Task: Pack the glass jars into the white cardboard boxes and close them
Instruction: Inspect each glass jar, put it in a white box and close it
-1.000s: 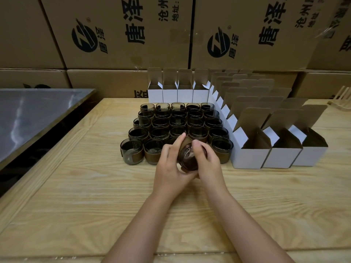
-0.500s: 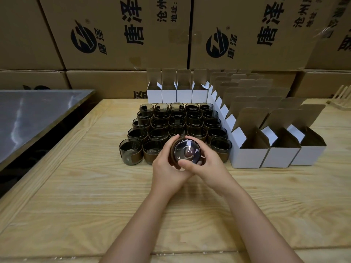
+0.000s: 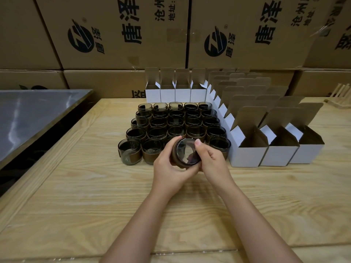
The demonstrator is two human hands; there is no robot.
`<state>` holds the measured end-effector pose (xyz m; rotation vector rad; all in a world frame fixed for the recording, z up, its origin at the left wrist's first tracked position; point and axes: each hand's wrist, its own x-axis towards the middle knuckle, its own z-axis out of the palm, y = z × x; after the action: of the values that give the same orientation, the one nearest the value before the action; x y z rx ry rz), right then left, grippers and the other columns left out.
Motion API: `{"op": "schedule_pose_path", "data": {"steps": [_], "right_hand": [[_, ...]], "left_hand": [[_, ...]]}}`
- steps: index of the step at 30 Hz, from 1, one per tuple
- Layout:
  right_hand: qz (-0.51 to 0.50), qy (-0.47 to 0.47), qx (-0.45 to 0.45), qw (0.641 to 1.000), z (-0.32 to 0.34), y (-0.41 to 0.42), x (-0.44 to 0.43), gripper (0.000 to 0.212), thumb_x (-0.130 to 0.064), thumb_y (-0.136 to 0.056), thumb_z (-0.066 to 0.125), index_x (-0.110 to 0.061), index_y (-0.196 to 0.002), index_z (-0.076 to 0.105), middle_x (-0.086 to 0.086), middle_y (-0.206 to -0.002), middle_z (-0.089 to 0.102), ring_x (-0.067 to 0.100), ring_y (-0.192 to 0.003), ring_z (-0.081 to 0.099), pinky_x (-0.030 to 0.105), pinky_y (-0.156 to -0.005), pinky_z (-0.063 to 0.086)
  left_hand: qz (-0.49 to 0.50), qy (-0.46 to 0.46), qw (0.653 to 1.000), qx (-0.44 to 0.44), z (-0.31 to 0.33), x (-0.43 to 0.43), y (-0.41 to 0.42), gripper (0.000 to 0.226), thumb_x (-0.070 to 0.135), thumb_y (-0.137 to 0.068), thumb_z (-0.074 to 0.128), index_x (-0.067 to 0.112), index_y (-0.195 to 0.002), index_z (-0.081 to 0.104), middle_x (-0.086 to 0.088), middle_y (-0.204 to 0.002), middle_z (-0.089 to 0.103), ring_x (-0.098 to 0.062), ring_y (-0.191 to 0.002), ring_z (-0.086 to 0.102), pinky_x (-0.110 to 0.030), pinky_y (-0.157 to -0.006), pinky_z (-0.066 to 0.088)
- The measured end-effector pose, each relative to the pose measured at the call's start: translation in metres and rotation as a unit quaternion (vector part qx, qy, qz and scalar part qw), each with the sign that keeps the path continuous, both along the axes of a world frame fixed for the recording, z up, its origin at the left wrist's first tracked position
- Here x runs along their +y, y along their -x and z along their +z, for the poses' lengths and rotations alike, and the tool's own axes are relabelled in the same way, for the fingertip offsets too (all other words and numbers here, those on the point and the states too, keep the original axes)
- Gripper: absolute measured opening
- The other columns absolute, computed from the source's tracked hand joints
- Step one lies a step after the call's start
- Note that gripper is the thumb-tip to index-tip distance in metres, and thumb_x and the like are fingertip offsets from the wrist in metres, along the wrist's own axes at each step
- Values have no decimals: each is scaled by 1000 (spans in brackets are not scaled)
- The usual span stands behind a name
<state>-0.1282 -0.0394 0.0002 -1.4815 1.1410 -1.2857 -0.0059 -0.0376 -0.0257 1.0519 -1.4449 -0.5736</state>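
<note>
A smoky glass jar with a brown band [image 3: 187,151] is tipped on its side, its round glass base facing me, just above the wooden table [image 3: 76,196]. My left hand [image 3: 169,168] grips it from the left and below. My right hand [image 3: 210,162] grips it from the right, thumb on the upper rim. Behind stands a block of several similar upright jars [image 3: 171,122]. White cardboard boxes with raised lids stand open in a row to the right [image 3: 247,155] and along the back [image 3: 167,94].
Large brown shipping cartons [image 3: 123,33] form a wall behind the table. A grey metal surface [image 3: 32,114] lies to the left across a dark gap. A light wooden rack [image 3: 340,95] shows at the far right edge.
The jar has been tipped so that its base now faces me, and both hands have shifted their hold around it. The other jars and the boxes have not moved.
</note>
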Motion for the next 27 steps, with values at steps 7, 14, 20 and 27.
{"op": "schedule_pose_path", "data": {"steps": [7,14,20,27], "right_hand": [[20,-7,-55,998,3,0,0,49,-59,-83,41,-30,-114,67,-9,-100,73,5,-98,67,17,-73,53],[25,14,-73,997,6,7,2,52,-52,-74,58,-29,-121,59,-7,-105,70,10,-105,65,25,-83,55],[-19,130,-48,990,6,11,3,47,-28,-74,77,-38,-117,60,-9,-110,67,7,-104,63,18,-82,52],[-26,212,2,977,-2,9,-1,62,-36,-70,76,-44,-126,52,-20,-117,59,9,-117,57,18,-95,46]], "left_hand": [[-42,-2,999,34,0,-2,-4,76,36,-58,86,34,-126,54,15,-122,62,0,-112,58,-13,-86,48],[-65,-42,996,51,2,-3,-6,96,28,-61,90,42,-141,39,23,-121,61,5,-113,58,-10,-88,46],[-170,-134,966,138,3,-7,-7,76,8,-65,84,17,-132,50,8,-110,69,-11,-106,66,-22,-86,50],[-346,-231,792,446,22,-2,-16,76,48,-72,70,-3,-126,54,-23,-122,63,-34,-112,63,-37,-92,55]]}}
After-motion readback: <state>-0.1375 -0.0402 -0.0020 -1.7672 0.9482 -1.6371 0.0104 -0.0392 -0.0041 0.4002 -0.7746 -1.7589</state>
